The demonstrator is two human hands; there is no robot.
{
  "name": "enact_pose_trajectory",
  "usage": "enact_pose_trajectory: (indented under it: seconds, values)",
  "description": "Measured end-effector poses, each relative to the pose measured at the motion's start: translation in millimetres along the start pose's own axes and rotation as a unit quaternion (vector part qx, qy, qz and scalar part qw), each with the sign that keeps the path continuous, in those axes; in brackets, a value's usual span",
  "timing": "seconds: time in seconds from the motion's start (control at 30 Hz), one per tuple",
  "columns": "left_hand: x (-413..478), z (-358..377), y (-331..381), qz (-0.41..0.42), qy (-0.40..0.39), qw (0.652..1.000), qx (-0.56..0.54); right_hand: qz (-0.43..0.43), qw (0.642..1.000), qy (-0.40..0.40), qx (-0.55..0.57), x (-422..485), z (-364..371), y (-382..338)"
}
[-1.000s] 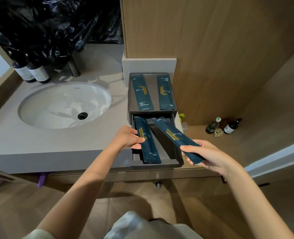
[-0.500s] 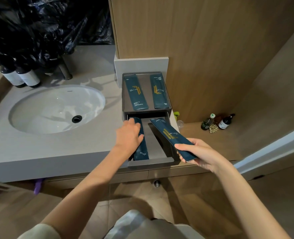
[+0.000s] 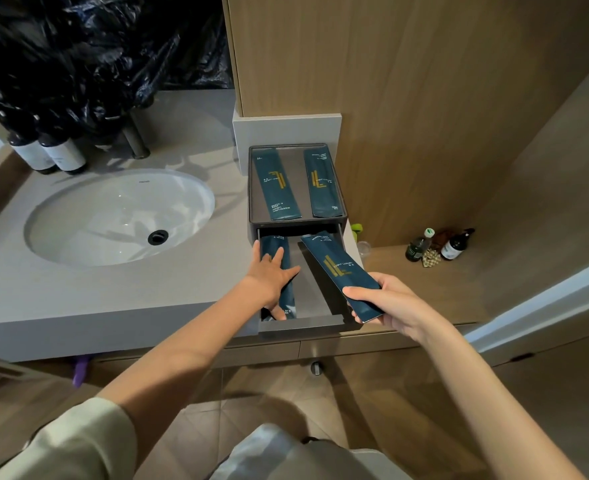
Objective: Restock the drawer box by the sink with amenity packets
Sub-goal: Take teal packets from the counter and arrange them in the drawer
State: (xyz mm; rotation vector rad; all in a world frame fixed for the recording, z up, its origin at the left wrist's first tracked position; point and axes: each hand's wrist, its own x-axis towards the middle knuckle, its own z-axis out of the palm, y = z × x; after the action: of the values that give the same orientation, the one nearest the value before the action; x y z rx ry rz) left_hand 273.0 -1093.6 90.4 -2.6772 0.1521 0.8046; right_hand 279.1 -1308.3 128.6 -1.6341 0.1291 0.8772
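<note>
The second packet (image 3: 341, 268) hangs over the open drawer (image 3: 300, 323)
In the drawer box (image 3: 298, 224), the left hand (image 3: 269, 277) presses flat, fingers straight, on the first packet (image 3: 275, 241) along the drawer's left side. The right hand (image 3: 390, 303), nearer the bare right side, pinches the second packet's near end; its long axis slants inward, printed "LIGHT LUXURY".

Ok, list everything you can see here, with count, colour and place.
counter: one, grey, left.
sink: one, white, in counter.
box: one, dark grey, right of sink, drawer open.
top packets: two, teal, on box.
drawer packet: one, teal, in drawer.
held packet: one, teal, above drawer.
labelled bottles: two, dark, behind sink.
small bottles: two, green and brown, right ledge.
bag: one, black, top left.
left hand: flat on drawer packet.
right hand: holds held packet.
</note>
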Motion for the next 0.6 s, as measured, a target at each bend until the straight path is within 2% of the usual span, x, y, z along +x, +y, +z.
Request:
enact_pose_trajectory:
  seconds: [0.1,0.27,0.43,0.6]
  values:
    - [4,-2,0,-0.01,-0.006,0.999,0.03,-0.004,1.0,0.01,-0.009,3,0,1]
    - [5,-2,2,-0.026,-0.005,1.0,0.012,-0.016,0.999,0.014,-0.025,5,3,1]
    - [-9,-1,-8,0.001,0.121,0.992,-0.028,-0.049,0.997,0.011,-0.056,7,13,0]
    - [-37,21,-19,-0.001,0.189,0.97,-0.151,-0.064,0.986,0.038,-0.152,21,33,0]
